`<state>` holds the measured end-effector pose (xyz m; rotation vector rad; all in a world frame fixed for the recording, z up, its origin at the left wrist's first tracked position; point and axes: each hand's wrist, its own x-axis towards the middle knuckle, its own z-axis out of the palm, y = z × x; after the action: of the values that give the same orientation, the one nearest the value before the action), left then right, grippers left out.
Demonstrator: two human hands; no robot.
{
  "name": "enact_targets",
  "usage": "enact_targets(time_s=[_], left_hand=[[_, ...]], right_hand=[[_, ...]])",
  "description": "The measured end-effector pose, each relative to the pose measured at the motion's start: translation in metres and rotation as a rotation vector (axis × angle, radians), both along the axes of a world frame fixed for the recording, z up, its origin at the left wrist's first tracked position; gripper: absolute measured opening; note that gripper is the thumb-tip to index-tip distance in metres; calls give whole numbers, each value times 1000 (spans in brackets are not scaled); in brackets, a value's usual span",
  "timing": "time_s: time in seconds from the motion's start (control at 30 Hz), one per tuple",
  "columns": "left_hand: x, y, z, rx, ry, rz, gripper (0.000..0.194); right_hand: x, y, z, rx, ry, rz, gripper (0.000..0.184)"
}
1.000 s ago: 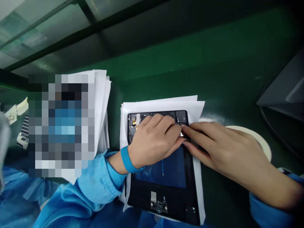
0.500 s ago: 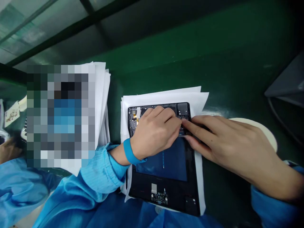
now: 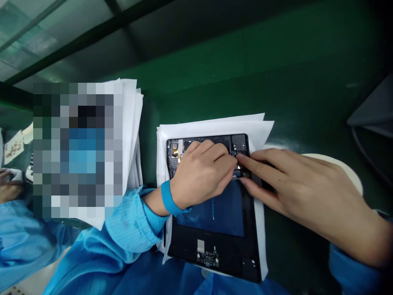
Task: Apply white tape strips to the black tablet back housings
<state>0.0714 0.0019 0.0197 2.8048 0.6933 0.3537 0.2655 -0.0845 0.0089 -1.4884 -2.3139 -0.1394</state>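
Observation:
A tablet with its back cover off [image 3: 184, 246] lies on white sheets [image 3: 211, 123], its circuit parts and a large blue-black battery [image 3: 211, 221] exposed. My left hand [image 3: 204, 172], with a blue wrist strap [image 3: 168, 198], is curled closed over the tablet's upper part. Its fingertips meet near the upper right side, and what they pinch is hidden. From the right, my right hand [image 3: 303, 192] reaches in with fingers stretched out. Its index fingertip touches the upper right inner parts beside my left fingertips, with the thumb lower and apart. A small pale edge shows between the hands.
To the left is a stack of white sheets [image 3: 132, 123], partly under a blurred-out patch. A co-worker's hand [image 3: 10, 186] and blue sleeve are at the far left. A pale round disc [image 3: 346, 176] lies behind my right hand on the green table [image 3: 245, 90]. A dark grey object [image 3: 374, 110] with a cable stands at right.
The view has shifted slightly, so the tablet and both hands appear a little further right and lower. Both hands keep nearly the same pose. The co-worker's hand has moved slightly.

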Motion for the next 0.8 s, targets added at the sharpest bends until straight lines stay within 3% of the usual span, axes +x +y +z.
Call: enact_targets(time_s=[0.3, 0.8], left_hand=[[1, 2, -1, -155, -62, 83, 21], [-1, 2, -3, -135, -31, 44, 28]], right_hand=[[1, 3, 1, 64, 17, 38, 21], [2, 0, -5, 4, 97, 56, 25]])
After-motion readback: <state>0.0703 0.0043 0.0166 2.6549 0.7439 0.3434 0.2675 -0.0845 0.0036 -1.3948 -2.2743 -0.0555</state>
